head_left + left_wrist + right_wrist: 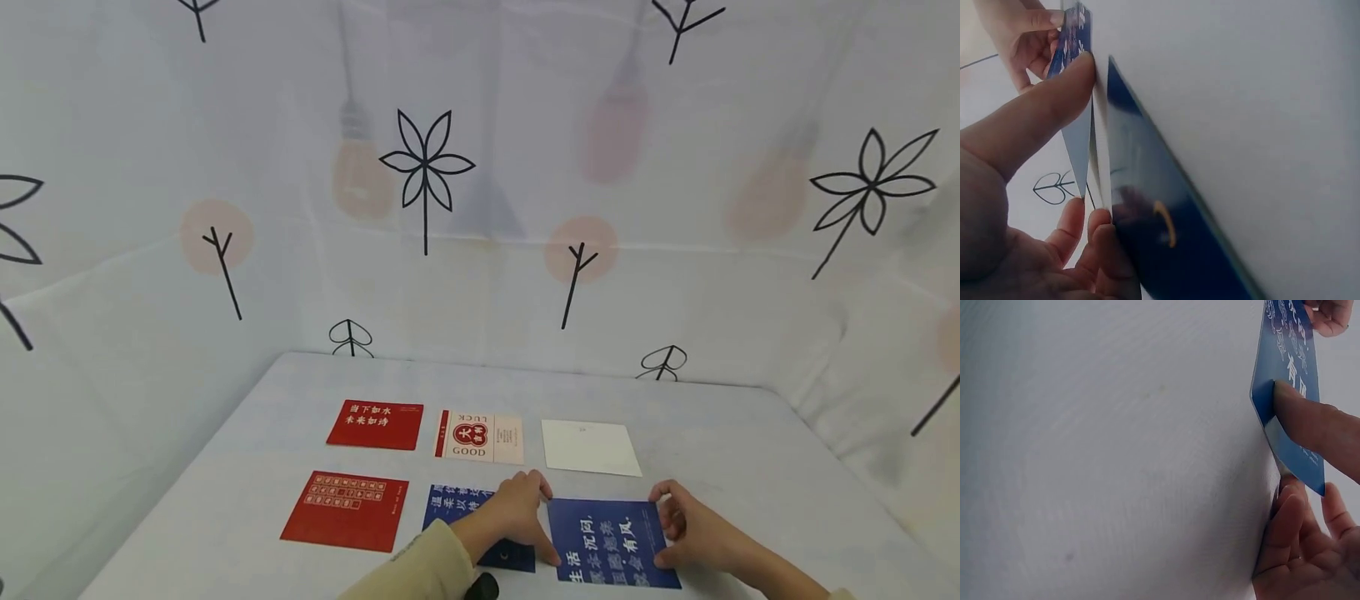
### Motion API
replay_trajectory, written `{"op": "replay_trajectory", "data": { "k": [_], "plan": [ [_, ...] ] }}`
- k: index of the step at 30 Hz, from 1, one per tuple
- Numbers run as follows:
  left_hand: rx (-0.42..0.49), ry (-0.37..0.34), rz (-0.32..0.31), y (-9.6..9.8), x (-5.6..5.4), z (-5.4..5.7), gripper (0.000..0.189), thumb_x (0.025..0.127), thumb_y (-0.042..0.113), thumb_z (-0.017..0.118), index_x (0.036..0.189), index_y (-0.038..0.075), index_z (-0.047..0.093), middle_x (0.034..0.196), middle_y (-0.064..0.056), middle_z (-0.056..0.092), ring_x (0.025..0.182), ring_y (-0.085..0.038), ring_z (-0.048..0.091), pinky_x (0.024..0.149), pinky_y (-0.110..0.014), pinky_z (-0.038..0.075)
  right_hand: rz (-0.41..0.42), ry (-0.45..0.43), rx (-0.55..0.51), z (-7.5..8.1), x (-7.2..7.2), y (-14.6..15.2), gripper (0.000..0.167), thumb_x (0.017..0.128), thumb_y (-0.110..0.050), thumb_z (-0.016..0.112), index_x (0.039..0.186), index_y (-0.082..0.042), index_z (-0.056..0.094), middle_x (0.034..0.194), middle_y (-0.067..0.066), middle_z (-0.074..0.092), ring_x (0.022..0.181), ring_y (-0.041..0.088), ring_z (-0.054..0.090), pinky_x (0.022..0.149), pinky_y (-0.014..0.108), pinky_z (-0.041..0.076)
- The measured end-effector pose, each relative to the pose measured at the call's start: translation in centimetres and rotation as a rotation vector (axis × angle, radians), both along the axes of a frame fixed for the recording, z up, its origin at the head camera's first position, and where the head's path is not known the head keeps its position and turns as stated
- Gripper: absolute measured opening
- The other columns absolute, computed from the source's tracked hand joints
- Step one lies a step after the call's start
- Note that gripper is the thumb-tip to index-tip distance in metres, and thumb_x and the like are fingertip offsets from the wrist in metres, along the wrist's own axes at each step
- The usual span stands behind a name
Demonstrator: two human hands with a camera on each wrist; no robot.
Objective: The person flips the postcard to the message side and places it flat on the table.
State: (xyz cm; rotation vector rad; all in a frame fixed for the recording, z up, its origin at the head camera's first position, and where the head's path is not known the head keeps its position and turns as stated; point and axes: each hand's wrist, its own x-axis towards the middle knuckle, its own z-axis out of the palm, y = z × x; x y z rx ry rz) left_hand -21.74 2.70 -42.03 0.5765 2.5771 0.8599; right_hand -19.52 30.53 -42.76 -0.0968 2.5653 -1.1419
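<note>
A blue card with white Chinese writing (606, 533) lies between both hands at the front right of the table in the head view. My left hand (517, 506) holds its left edge, thumb by the near corner and fingers by the far one. At the opposite edge my right hand (697, 531) grips the card; its thumb (1310, 419) presses the printed face, with other fingers behind and below. Under the left wrist lies a second blue card (448, 502), partly hidden by hand and sleeve.
Two red cards, one at the back (375, 427) and one in front (345, 512), lie at left. A cream card with red print (480, 437) and a plain off-white card (591, 447) complete the back row. A patterned white cloth (480, 292) hangs behind the table.
</note>
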Motion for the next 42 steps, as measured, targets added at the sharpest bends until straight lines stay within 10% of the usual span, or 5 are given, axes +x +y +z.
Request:
{"op": "replay_trajectory", "data": {
  "k": [10,22,30,42],
  "plan": [
    [0.191,-0.069,-0.014,0.1,0.0,0.0,0.06,0.061,0.004,0.085,0.106,0.01,0.046,0.077,0.002,0.051,0.067,-0.012,0.049,0.065,-0.026,0.044,-0.024,-0.021,-0.09,-0.6,-0.1,1.0,0.062,0.068,-0.006,0.08,0.113,0.008,0.039,0.071,0.003,0.055,0.066,0.018,0.05,0.058,0.027,0.04],
    [0.362,-0.123,0.102,-0.1,-0.5,-0.4,0.053,0.069,0.0,0.078,0.111,0.011,0.047,0.076,0.001,0.056,0.067,-0.016,0.054,0.066,-0.033,0.047,-0.328,-0.012,-0.049,-0.4,0.3,-0.4,0.018,0.079,-0.008,0.071,0.087,0.002,0.058,0.073,0.004,0.061,0.065,0.018,0.056,0.061,0.031,0.052],
    [0.418,-0.076,0.141,-0.9,-0.6,-0.3,0.016,0.077,0.007,0.074,0.088,0.005,0.063,0.074,0.002,0.06,0.066,-0.013,0.058,0.061,-0.029,0.051,-0.266,-0.023,-0.118,0.5,0.4,0.3,0.024,0.084,-0.022,0.067,0.088,0.002,0.063,0.07,0.003,0.058,0.066,0.017,0.054,0.061,0.031,0.05],
    [0.498,-0.13,0.209,-1.1,-0.6,-0.3,0.009,0.079,0.014,0.074,0.081,0.007,0.068,0.068,0.0,0.06,0.062,-0.013,0.06,0.06,-0.028,0.054,-0.155,-0.115,-0.469,1.0,0.6,1.6,0.025,0.093,-0.015,0.055,0.099,0.009,0.06,0.083,0.011,0.067,0.075,0.02,0.066,0.07,0.034,0.055]
  ]
}}
